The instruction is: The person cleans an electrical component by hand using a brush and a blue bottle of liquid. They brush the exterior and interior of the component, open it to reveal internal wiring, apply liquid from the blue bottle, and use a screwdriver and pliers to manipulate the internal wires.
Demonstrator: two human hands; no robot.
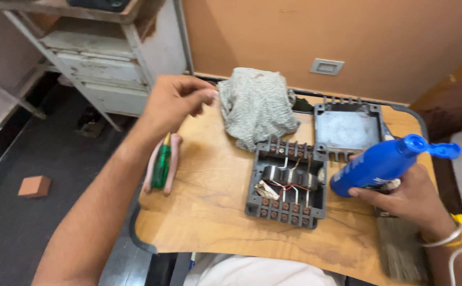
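On wooden desktop (pixel 209 212): blue bottle gripped at right, grey cloth reached for at left.

Blue bottle (pixel 375 165) clasped in right hand (pixel 408 201), fingers wrapped round its lower body; held tilted, capped end up and to the right, flip lid (pixel 445 151) hanging open; positioned over right side of desktop, just beside open black terminal box (pixel 288 182). Red and white wiring visible inside box. Grey box cover (pixel 346 128) lying behind, touching box's far edge. Paintbrush (pixel 400 249) flat on desktop beneath right hand. Left hand (pixel 173 100) loosely curled, gripping nothing, fingertips at edge of crumpled grey cloth (pixel 256 106); actual contact not determinable. Green-handled screwdriver (pixel 162 164) resting across pink tool (pixel 173 159) near left edge, below left hand. Brick (pixel 34 186) on dark floor, well apart.
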